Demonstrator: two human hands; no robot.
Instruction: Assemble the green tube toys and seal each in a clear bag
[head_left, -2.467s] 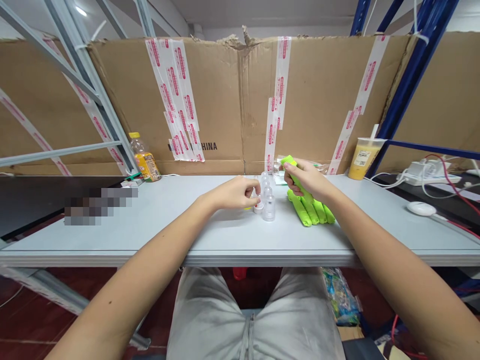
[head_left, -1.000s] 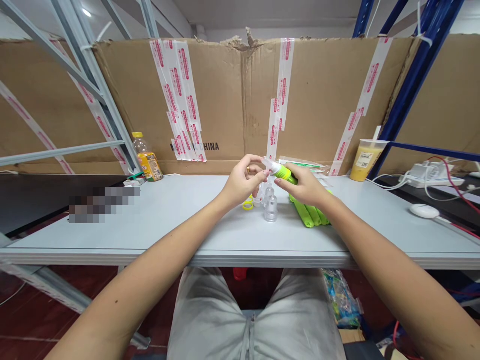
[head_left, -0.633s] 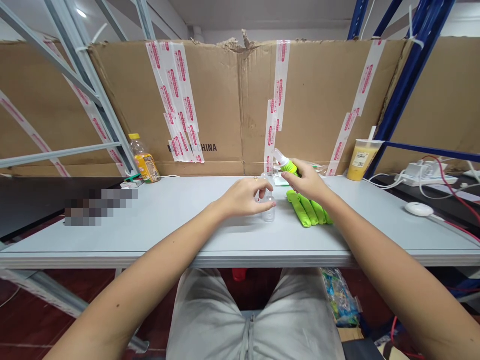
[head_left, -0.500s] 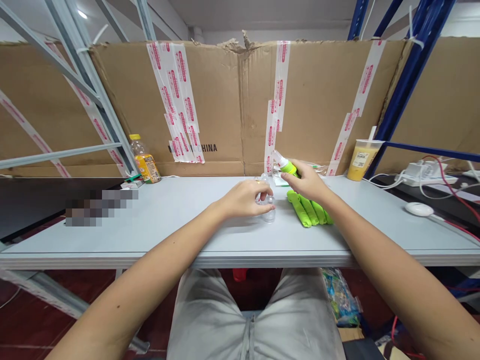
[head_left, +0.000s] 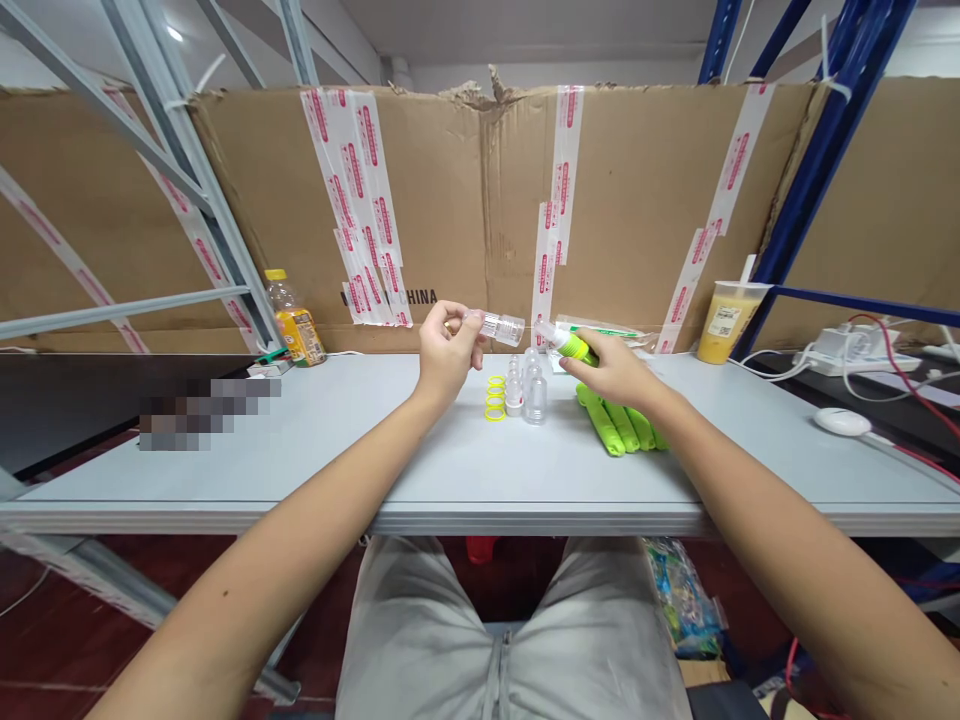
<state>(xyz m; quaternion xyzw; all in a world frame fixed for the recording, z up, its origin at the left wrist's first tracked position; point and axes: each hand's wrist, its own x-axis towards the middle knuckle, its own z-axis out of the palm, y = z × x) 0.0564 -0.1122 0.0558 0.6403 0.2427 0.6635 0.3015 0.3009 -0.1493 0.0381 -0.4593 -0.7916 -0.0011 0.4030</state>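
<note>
The fingers of the left hand pinch one end of a clear plastic cap; those of the right hand are closed around a lime-green tube. Both hands are raised near the far edge of the bench, turned inward. Beyond the left fingertips, the cap points at the tube's clear tip, just apart.

Lime-green rolls, yellow rings, grey tabletop, red-patterned white tape
</note>
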